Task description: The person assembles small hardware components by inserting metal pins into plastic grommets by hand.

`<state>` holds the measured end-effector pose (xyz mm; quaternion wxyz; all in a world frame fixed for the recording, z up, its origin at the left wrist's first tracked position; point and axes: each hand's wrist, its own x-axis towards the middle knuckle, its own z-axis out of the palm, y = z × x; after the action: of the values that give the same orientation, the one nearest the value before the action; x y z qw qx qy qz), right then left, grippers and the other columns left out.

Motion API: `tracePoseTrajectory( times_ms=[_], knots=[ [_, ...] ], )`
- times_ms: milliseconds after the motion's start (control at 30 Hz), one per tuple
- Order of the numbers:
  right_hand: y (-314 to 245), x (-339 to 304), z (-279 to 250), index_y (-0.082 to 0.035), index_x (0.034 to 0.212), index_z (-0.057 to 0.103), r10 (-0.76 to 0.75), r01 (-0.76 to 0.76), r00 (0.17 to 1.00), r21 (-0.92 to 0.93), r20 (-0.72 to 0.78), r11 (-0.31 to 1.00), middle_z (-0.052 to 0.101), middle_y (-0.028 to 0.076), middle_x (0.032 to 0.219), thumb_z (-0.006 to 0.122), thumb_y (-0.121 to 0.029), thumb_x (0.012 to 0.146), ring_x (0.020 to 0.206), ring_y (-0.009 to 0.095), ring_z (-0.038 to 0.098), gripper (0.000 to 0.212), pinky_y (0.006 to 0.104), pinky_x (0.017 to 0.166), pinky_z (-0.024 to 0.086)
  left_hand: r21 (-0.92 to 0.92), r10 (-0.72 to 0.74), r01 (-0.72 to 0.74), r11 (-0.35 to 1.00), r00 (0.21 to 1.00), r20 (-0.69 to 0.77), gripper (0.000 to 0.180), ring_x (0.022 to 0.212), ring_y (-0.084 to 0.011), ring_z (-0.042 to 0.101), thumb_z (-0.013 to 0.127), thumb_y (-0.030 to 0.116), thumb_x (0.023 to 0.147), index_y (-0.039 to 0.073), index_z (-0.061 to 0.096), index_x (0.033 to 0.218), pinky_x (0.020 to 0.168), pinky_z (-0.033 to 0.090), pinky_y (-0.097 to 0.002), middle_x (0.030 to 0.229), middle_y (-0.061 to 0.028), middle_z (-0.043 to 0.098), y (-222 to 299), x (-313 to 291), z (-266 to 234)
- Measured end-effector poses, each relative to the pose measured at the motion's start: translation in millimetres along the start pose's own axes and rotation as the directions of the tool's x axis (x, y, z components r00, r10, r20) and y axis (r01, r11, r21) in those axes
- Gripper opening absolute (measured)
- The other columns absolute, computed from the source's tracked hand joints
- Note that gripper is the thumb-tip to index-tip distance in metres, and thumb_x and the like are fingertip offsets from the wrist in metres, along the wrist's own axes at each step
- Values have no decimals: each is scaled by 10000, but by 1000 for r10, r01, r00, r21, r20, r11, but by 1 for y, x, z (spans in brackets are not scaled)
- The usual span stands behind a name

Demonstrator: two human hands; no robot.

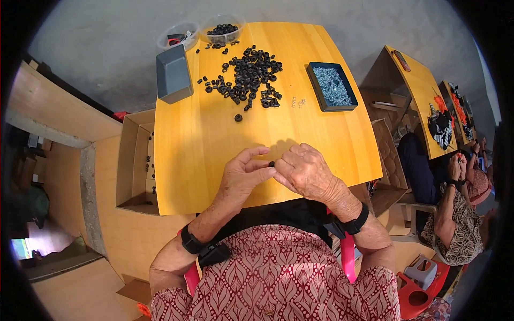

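Right now, in the head view, a small black part (271,164) sits where my two hands meet, over the near half of the table (214,139). My left hand (242,174) has it in a narrow pinch at the thumb tip, with the index finger held apart just past it, at 12 o'clock. The part's dark top pokes out of the grip; its underside is hidden. My right hand (306,170) curls in from 3 o'clock, its fingertips right up against the part; whether they clasp anything, I cannot tell.

From my grip, one loose ring (238,117) lies alone at 11 o'clock. The pile (252,70) of black pieces spreads farther off, near 12, with two clear tubs (236,37) beyond it. An upright-sided grey tray (179,97) stands between 10 and 11. Toward 1 o'clock lie a few pale bits (294,102), then a dark tray (340,108) of shiny bits. An open box (126,174) sits at 9, below the table's edge.
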<state>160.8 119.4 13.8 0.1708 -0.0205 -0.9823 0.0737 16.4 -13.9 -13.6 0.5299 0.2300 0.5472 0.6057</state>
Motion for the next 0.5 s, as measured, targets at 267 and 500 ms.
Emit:
tracePoseTrajectory(
  times_ms=[267, 500],
  knots=[
    [-10, 1, -11, -57, 764, 568, -1, 8, 991, 47, -136, 999, 516, 58, 720, 726, -180, 785, 748, 231, 570, 201, 354, 679, 508, -69, -50, 52, 996, 998, 36, 555, 933, -105, 628, 742, 75, 839, 50, 503, 1339, 860, 506, -246, 995, -55, 675, 7, -6, 1],
    [-10, -4, -2, -46, 755, 571, 62, -48, 983, 81, -171, 996, 539, 84, 707, 729, -138, 772, 684, 266, 576, 184, 359, 647, 512, -152, -115, 124, 981, 991, 66, 488, 934, -93, 624, 723, 139, 873, 82, 526, 1316, 857, 528, -268, 999, -24, 671, 8, -4, 0]
  ],
)
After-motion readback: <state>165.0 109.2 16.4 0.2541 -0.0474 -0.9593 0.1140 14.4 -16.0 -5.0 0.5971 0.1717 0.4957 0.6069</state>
